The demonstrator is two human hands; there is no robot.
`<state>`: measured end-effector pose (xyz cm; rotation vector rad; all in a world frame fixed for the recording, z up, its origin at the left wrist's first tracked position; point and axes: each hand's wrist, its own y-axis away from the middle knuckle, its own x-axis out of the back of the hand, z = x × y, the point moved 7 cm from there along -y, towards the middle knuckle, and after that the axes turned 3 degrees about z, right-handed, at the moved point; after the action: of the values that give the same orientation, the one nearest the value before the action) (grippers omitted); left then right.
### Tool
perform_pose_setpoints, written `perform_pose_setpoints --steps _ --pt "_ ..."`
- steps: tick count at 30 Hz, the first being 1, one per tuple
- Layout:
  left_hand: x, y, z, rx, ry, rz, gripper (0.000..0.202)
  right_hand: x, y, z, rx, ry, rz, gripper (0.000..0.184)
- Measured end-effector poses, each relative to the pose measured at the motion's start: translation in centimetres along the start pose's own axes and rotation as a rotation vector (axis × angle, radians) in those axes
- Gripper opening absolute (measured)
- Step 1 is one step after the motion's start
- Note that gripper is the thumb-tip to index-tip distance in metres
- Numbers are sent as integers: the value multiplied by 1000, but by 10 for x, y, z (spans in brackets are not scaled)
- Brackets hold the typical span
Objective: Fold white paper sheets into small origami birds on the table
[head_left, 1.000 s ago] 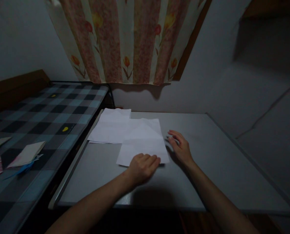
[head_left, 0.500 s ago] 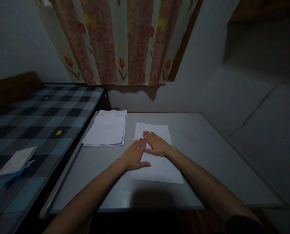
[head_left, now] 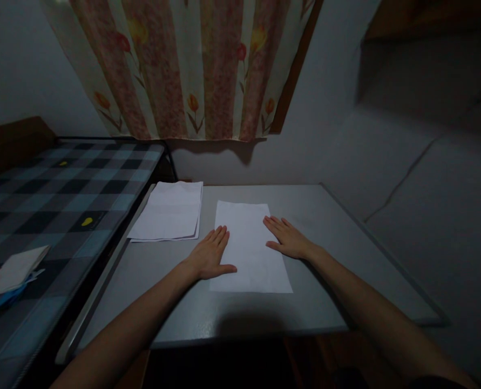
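A single sheet of white paper (head_left: pixel 248 251) lies flat on the grey table (head_left: pixel 317 302), its long side running away from me. My left hand (head_left: pixel 212 254) rests flat over the sheet's left edge, fingers together and thumb stretched onto the paper. Across from it, my right hand (head_left: pixel 285 236) lies flat at the right edge, with its fingertips and thumb tip on the sheet. Neither hand grips anything. Faint crease lines show on the paper.
A stack of white paper (head_left: pixel 167 210) sits at the table's back left. To the left is a bed with a checked cover (head_left: pixel 102 189), with a pale booklet (head_left: pixel 15 271) and something blue on it. A flowered curtain (head_left: pixel 191 70) hangs behind the table.
My hands have moved apart, from touching near the sheet's middle to its left and right edges. The sheet looks straighter to me, and the whole view has shifted slightly.
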<state>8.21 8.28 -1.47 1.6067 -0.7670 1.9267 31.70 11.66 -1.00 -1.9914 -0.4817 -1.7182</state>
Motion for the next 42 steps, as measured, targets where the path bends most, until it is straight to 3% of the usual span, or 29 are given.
perform_pose_setpoints --steps 3,6,12,15,18,25,29,32,38,42 --pt "0 5 -4 1 -5 0 105 4 3 4 -36 1 38 74" --pt "0 8 -6 0 -12 13 104 8 -6 -8 -45 16 22 72" --pt "1 7 -7 20 -7 61 103 4 -43 -84 123 -5 21 73" --pt "4 7 -7 35 -6 65 104 -9 -53 -106 152 -32 -33 71" --pt "5 8 -7 44 -13 49 105 -12 -48 -98 116 -34 -38 72" --pt "3 13 -12 27 -25 27 103 -3 -9 -42 4 -43 -18 63" --pt "3 15 -14 0 -12 -3 101 -1 12 -9 -91 -109 27 48" --pt "6 18 -14 -6 4 -25 96 2 24 9 -148 -142 123 49" --pt "16 31 -12 -34 92 4 61 4 30 2 -188 -129 179 55" --pt "15 42 -11 -80 147 4 78 4 29 -17 -170 -119 150 51"
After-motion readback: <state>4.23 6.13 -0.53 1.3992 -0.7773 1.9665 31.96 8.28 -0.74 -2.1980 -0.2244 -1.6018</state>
